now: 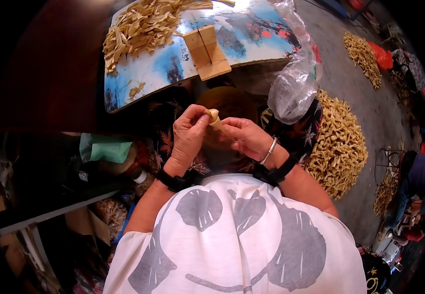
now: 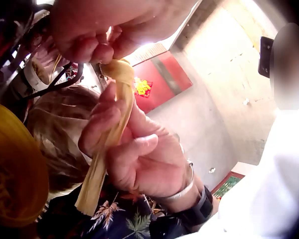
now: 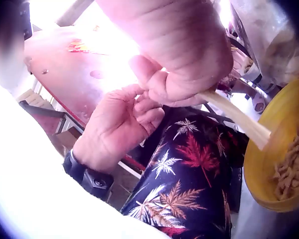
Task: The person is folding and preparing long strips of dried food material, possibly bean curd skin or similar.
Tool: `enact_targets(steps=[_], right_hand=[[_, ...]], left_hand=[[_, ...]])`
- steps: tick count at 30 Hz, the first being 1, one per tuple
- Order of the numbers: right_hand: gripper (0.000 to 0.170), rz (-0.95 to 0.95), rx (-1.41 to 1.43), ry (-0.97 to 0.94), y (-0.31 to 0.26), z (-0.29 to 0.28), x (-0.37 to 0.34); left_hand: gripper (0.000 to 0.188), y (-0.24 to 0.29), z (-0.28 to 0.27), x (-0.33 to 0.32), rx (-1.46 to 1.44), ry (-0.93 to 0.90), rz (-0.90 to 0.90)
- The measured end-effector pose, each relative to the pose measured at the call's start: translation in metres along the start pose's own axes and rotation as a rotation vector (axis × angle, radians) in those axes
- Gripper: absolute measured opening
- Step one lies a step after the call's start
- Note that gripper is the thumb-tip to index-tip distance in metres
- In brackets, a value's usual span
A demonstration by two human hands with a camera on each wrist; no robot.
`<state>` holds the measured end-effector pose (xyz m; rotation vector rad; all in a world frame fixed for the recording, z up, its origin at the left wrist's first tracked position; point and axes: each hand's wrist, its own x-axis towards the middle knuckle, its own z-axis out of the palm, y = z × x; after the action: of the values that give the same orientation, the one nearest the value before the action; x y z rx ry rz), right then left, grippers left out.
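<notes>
Between both hands is a pale yellow tofu-skin strip [image 1: 215,119] with a loop or knot at its upper end. My left hand [image 1: 188,134] pinches that end between thumb and fingertips. Just below the knot, my right hand [image 1: 248,137] grips the strip, its fingers curled around it. In the left wrist view the strip's flat tail [image 2: 93,186] hangs down past the right hand. The right wrist view shows the tail [image 3: 241,119] sticking out toward a yellow bowl [image 3: 256,172] with small knotted pieces inside. The right hand partly hides the left fingertips there.
A blue-and-white painted table [image 1: 161,66] ahead bears a heap of loose strips [image 1: 141,32] and a slotted wooden block [image 1: 210,56] at its near edge. A clear plastic bag [image 1: 293,88] hangs at its right corner. Knotted pieces [image 1: 340,147] form a large pile on the right.
</notes>
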<state>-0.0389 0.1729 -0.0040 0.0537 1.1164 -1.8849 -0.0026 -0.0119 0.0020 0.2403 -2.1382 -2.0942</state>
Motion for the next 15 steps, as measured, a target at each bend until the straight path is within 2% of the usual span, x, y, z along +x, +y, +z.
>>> enact_targets(steps=[2, 3, 4, 6, 9, 10, 12, 13, 15], right_hand=[[0.014, -0.057, -0.066, 0.073, 0.002, -0.005, 0.001], [0.012, -0.083, -0.117, 0.097, 0.006, -0.008, 0.002], [0.011, -0.112, -0.170, 0.121, 0.009, -0.013, 0.004], [0.010, -0.168, -0.209, 0.181, 0.013, -0.012, 0.006], [0.009, -0.233, -0.193, 0.285, 0.015, 0.001, 0.007], [0.009, -0.252, -0.227, 0.290, 0.017, 0.004, 0.009], [0.011, -0.291, -0.295, 0.301, 0.022, 0.008, 0.013], [0.016, -0.264, -0.448, 0.307, 0.021, 0.009, 0.012], [0.020, -0.465, -0.700, 0.403, 0.013, 0.011, 0.012]], left_hand=[[0.004, 0.004, -0.015, 0.006, 0.032, 0.084, -0.006], [0.006, 0.018, -0.022, 0.007, -0.019, 0.114, -0.071], [0.007, 0.009, -0.027, 0.012, 0.025, 0.141, -0.003], [0.003, 0.004, -0.030, 0.010, -0.148, 0.081, -0.095], [0.019, -0.001, -0.013, 0.011, -0.603, 0.083, -0.264], [0.030, -0.001, -0.010, 0.007, -0.648, -0.011, -0.280], [0.029, 0.002, 0.002, 0.002, -0.646, -0.061, -0.292], [0.028, -0.001, 0.002, 0.003, -0.595, -0.079, -0.280], [0.026, -0.005, 0.002, 0.006, -0.494, -0.113, -0.256]])
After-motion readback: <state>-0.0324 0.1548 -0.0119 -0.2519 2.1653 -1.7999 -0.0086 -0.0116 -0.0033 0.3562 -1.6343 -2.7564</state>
